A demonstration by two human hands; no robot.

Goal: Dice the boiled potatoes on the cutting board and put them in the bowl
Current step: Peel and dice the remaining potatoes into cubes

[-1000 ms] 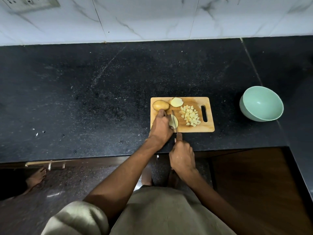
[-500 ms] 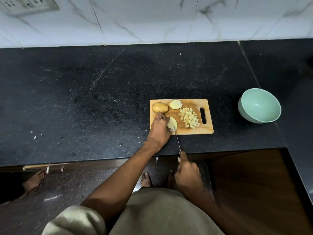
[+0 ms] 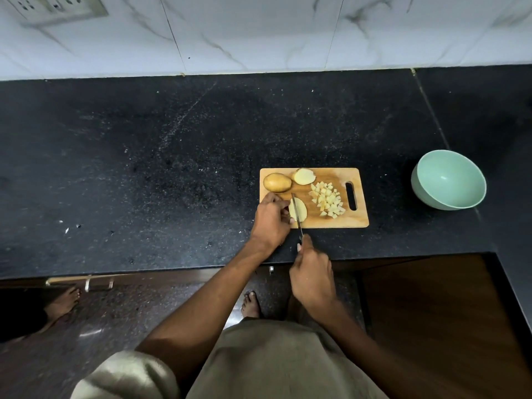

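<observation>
A wooden cutting board [image 3: 342,174] lies on the black counter. On it are a whole potato [image 3: 277,182], a cut half [image 3: 304,176] and a pile of diced cubes [image 3: 328,199]. My left hand [image 3: 270,220] holds a pale potato piece [image 3: 299,209] at the board's near left corner. My right hand [image 3: 312,273] grips a knife [image 3: 296,211], whose thin blade lies across that piece. The mint green bowl [image 3: 449,180] stands to the right of the board, with nothing visible inside.
The black counter [image 3: 144,168] runs wide to the left and turns a corner at the right. A marble wall with a socket plate [image 3: 57,7] is behind. Another person's bare foot [image 3: 62,303] stands on the floor at the left.
My right hand has pushed the knife forward again after drawing it back half a second ago. The blade now reaches across the potato piece. My left hand has stayed put.
</observation>
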